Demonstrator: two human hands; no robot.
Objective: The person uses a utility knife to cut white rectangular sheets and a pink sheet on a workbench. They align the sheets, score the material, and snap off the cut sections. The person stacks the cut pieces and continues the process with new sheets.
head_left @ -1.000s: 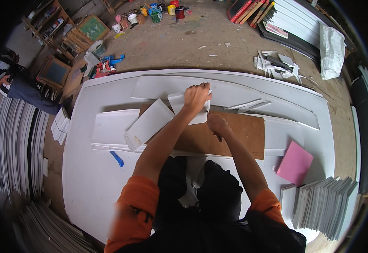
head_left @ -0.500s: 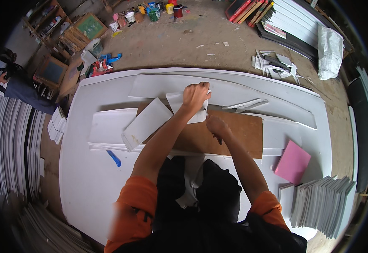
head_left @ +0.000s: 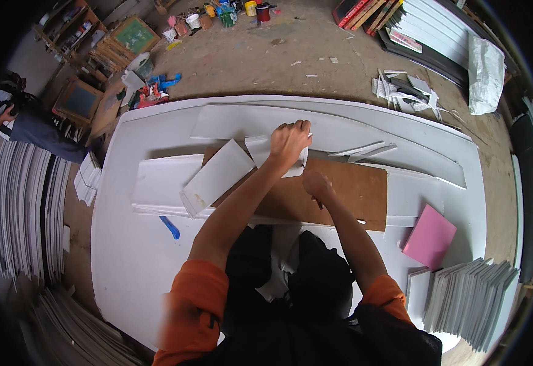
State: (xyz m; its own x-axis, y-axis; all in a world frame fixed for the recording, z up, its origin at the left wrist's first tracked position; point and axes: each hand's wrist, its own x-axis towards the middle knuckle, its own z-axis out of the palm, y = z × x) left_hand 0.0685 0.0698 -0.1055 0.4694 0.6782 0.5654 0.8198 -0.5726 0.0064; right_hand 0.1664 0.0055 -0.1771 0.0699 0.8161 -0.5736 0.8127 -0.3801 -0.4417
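A large white sheet (head_left: 126, 268) covers the work surface, with long white strips (head_left: 352, 131) and a brown board (head_left: 346, 192) lying across it. The dirt floor (head_left: 291, 61) beyond holds paint pots (head_left: 257, 9) and small framed boards (head_left: 129, 36). Stacks of white panels (head_left: 468, 302) sit at the right, and a pink square (head_left: 429, 236) lies just beside them. A blue tool (head_left: 170, 227) rests on the sheet at the left.

The left hand (head_left: 290, 143) presses fingers curled onto a small white piece (head_left: 261, 152) at the far edge of the brown board. The right hand (head_left: 316, 184) is clenched around a thin dark tool (head_left: 319, 203), just beside the piece and nearer the person. Another white piece (head_left: 214, 177) lies tilted to the left, near the left forearm.
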